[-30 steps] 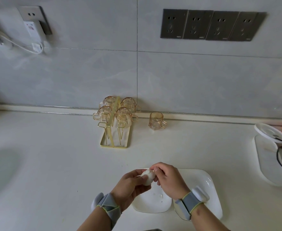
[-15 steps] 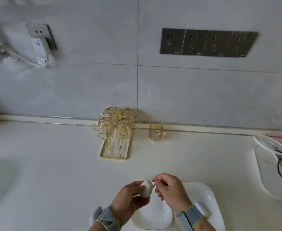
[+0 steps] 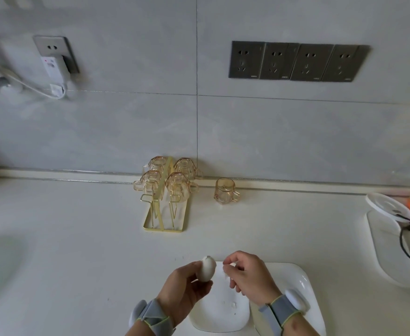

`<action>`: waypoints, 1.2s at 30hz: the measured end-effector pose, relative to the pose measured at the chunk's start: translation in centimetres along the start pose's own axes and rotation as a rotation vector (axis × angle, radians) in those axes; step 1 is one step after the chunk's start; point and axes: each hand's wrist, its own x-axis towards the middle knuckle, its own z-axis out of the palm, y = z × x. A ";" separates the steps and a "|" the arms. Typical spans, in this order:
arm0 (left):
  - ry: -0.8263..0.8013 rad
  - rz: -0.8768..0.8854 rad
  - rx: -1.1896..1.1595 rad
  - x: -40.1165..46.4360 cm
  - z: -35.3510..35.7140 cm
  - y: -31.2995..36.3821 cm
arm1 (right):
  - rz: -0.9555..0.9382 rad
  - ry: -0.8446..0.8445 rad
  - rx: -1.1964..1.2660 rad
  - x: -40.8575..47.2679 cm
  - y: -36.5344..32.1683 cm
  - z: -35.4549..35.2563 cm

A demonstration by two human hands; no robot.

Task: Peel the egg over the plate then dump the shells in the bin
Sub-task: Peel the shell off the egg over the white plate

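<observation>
My left hand (image 3: pixel 185 286) grips a white egg (image 3: pixel 207 270) upright, just over the left rim of a white square plate (image 3: pixel 303 282) at the counter's near edge. A small chip is open at the egg's top. My right hand (image 3: pixel 250 275) is a short gap to the right of the egg, over the plate, its fingertips pinching a small bit of shell (image 3: pixel 227 275). A few tiny shell crumbs (image 3: pixel 233 304) lie in the plate's hollow. No bin is in view.
A gold rack (image 3: pixel 166 212) with amber glass cups stands at the back, one loose cup (image 3: pixel 225 191) beside it. White dishes and a black cable (image 3: pixel 403 241) sit at the right. A dark wall outlet strip (image 3: pixel 296 61) and a plugged adapter (image 3: pixel 53 66) are above.
My right hand has pulled away from the egg to the right with a shell bit. The camera tilted up, so hands and plate sit lower in view.
</observation>
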 end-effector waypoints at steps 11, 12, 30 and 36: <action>-0.051 -0.014 0.075 -0.1 0.1 0.2 | -0.056 -0.084 0.115 -0.1 -0.4 0.5; -0.059 -0.024 0.097 -0.1 0.2 0.1 | -0.072 -0.088 0.149 -0.1 -0.5 0.6; -0.064 0.000 0.243 0.2 0.3 -0.3 | -0.076 -0.097 0.225 0.0 -1.1 1.3; -0.157 0.016 0.170 0.0 -0.1 -0.1 | -0.057 -0.029 0.197 0.2 -0.9 1.3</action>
